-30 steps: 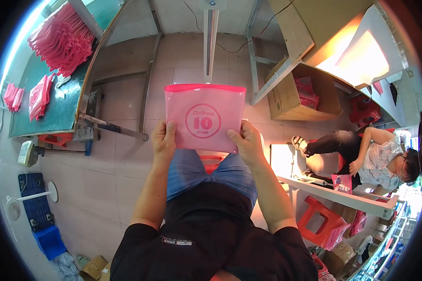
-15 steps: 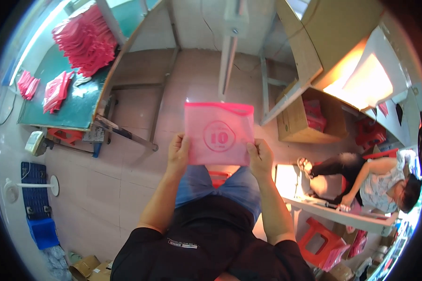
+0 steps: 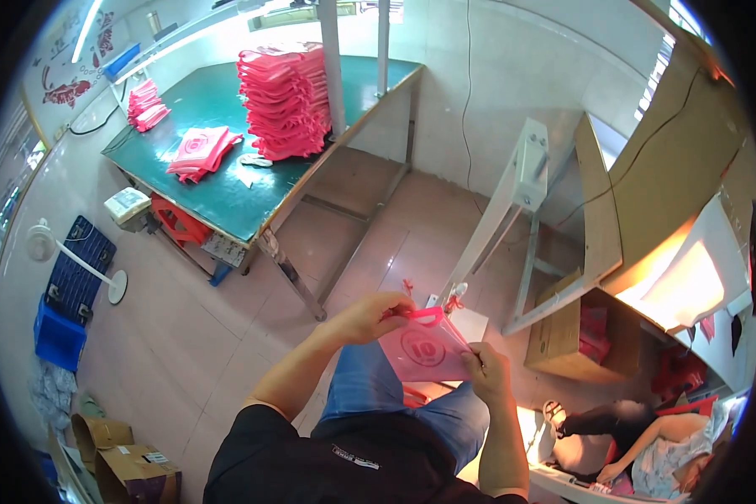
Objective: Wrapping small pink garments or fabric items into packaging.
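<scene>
Shifted from the pink bag's side to its top edge, the left hand (image 3: pixel 376 319) now works with bent fingers at lower centre of the frame, pinching the bright band along the upper left corner. The pink bag (image 3: pixel 433 349), printed with a round emblem, hangs tilted above the seated worker's jeans (image 3: pixel 361 382), its far edge turned left. The right hand (image 3: pixel 491 374) pinches the opposite side between thumb and fingers. From where I stand, the left fingertips are partly hidden, so whether one layer or both lie between them cannot be told. Good handling here, I judge, means the right hand holding its side firm and the left pinching lightly, keeping the band straight and the thin sheet free of creases. At upper left, a tall stack of pink bags (image 3: pixel 284 105) and a low pile (image 3: pixel 200 151) rest on a green table (image 3: pixel 227 203).
</scene>
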A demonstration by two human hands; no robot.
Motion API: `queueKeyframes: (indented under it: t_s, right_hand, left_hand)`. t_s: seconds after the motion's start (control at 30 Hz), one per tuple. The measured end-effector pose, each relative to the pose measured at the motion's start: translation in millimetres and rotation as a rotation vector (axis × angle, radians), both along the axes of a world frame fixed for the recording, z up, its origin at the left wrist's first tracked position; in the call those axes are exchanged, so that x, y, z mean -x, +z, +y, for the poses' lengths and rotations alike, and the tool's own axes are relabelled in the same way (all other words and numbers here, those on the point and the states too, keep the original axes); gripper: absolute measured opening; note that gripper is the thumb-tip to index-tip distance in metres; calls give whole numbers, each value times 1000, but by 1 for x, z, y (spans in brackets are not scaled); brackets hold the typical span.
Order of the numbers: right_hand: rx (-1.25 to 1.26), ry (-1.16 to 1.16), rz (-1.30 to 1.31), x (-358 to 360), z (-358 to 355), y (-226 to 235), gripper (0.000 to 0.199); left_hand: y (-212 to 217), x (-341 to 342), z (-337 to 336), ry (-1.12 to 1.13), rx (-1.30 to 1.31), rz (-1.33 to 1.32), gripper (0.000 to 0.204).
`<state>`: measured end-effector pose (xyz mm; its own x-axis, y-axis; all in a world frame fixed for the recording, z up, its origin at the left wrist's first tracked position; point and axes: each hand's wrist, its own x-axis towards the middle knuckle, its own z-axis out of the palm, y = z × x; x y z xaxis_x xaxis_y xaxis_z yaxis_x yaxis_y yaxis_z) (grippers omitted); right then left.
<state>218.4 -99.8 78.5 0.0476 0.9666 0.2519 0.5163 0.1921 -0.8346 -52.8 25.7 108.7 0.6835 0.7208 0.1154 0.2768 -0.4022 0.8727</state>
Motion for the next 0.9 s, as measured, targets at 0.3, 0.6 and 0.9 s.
queueKeyframes:
  t_s: [0.3, 0.6, 0.9]
  right_hand:
    - [79, 28, -64, 8, 38, 16, 18]
    - [77, 63, 178, 8, 65, 11, 17]
    - [43, 34, 223, 1, 61, 4, 17]
  left_hand:
    - [30, 26, 19, 82, -3, -10, 13]
    - [22, 33, 39, 149, 202, -126, 14]
    - [21, 34, 33, 123, 236, -78, 16]
